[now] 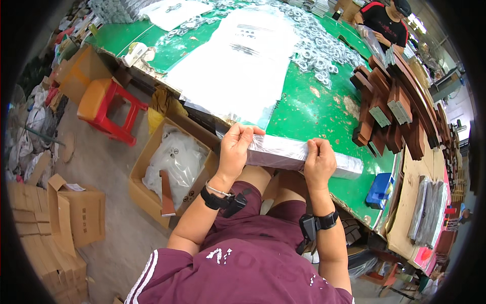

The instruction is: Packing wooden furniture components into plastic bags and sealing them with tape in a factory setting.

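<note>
A long green worktable (309, 109) fills the upper half of the view, its near edge running right in front of the seated person so that everything on it lies within arm's reach. A broad stack of clear plastic bags (238, 66) lies flat in the middle of it, open ends toward the person, apparently so that one can be drawn off at a time. To the right, dark brown wooden pieces (390, 109) are piled crosswise on one another. Beyond the bags, small silver metal rings (316, 58) are strewn over the green top.

On the floor at the person's left stands an open cardboard box (169, 172) lined with plastic, one wooden piece leaning inside it. A red stool with an orange seat (109, 106) stands farther left.

Held level over the table edge is a long wooden piece in a clear plastic sleeve (298, 154). The left hand (235, 149) grips its left end, fingers curled over the top and thumb beneath, steadying it. The right hand (319, 162) is closed around the middle, fingertips pinching the plastic against the wood. At the far end another person's dark, red-trimmed sleeve (385, 23) shows.
</note>
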Motion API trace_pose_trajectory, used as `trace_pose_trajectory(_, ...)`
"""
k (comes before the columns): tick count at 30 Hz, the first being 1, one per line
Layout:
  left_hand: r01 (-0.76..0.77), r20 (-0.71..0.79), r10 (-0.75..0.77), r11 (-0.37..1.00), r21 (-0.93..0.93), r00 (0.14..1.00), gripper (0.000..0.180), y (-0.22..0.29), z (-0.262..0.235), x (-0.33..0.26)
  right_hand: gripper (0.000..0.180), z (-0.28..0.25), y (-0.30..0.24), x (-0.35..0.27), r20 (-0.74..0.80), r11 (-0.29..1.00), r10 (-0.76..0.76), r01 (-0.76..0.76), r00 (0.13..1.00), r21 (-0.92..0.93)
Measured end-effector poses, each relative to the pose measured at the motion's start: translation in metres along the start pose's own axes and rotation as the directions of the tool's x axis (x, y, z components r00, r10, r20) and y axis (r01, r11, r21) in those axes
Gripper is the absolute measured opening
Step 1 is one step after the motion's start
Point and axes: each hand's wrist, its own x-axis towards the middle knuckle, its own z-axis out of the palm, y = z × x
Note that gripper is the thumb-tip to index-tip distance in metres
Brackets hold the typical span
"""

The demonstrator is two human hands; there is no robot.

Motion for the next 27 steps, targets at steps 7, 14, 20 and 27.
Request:
trace_pose_trajectory(7, -0.034, -0.242, -0.012, 0.982, -0.187, 0.970, 0.021, -0.015, 0.006, -0.015, 0.015, -0.020, -0.021, 0.019, 0.239, 0.945, -0.326, 0.313, 0.915, 0.092)
trace_pose_trajectory(14, -0.433, -0.100, 0.443, 0.895, 0.104, 0.891, 0.021, 0.015, 0.016, 0.017, 0.023, -0.006, -0.038, 0.031, 0.297, 0.960, -0.225, 0.159, 0.928, 0.232)
trace_pose_trajectory(20, -0.395, 0.141, 0.375, 0.904, 0.166, 0.916, 0.021, -0.004, 0.007, 0.032, 0.021, 0.024, -0.018, 0.023, 0.042, 0.959, -0.283, 0.284, 0.958, -0.006)
trace_pose_trajectory(27, -0.422, 0.245, 0.352, 0.834, 0.357, 0.903, 0.017, -0.013, 0.000, 0.020, 0.028, -0.004, -0.015, 0.012, 0.144, 0.951, -0.296, 0.278, 0.944, 0.132)
